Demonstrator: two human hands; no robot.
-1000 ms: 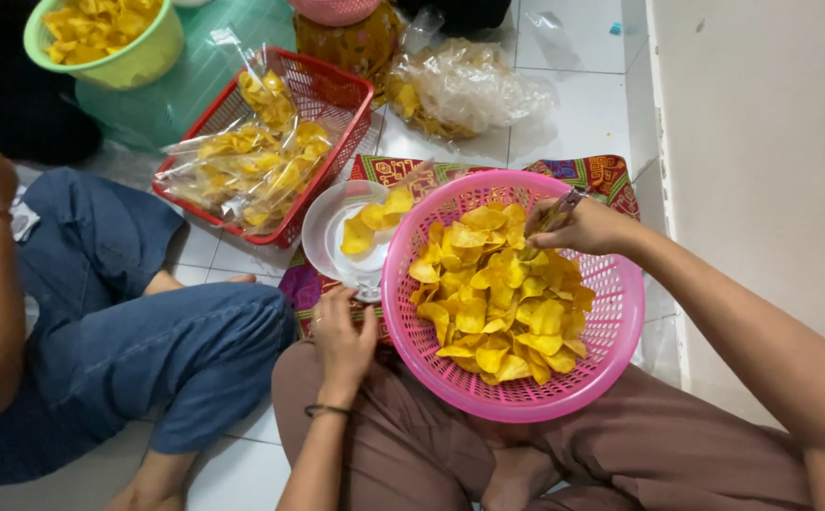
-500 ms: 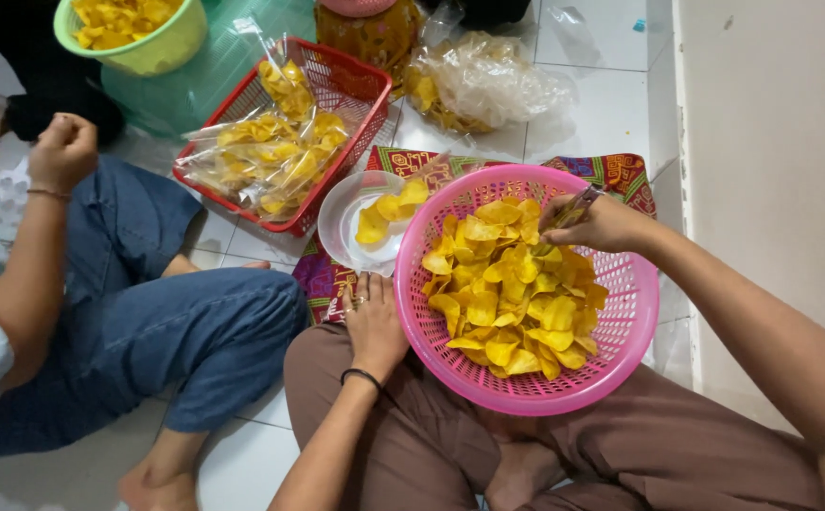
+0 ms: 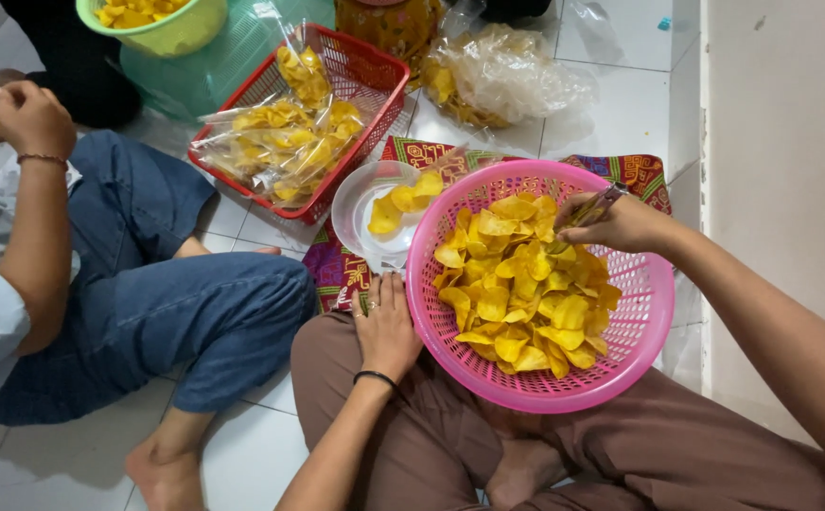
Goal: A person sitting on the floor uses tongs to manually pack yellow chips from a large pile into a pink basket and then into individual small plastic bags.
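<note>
Pink basket heaped with yellow chips, resting on the lap over brown trousers, tilted a little toward the far side. Right hand over the basket's far rim, fingers pinched shut around a thin metal tool, likely tongs, tips touching the chips. Left hand flat and open on the left thigh, just beside the basket wall, holding nothing. Clear plate with a few chips on a patterned mat, touching the basket's left rim.

Risks, as judged from here:
- Basket unsupported by either hand; a knee shift or a firm push with the tongs could tip it and spill chips onto the floor tiles.
- Too hard a pinch likely cracks the thin chips.
- Plate close under the basket rim; a sideways slide of the basket could knock it off the mat.
- Another person's knee in blue jeans near the left hand; red basket of bagged chips near it, easy to bump.
</note>
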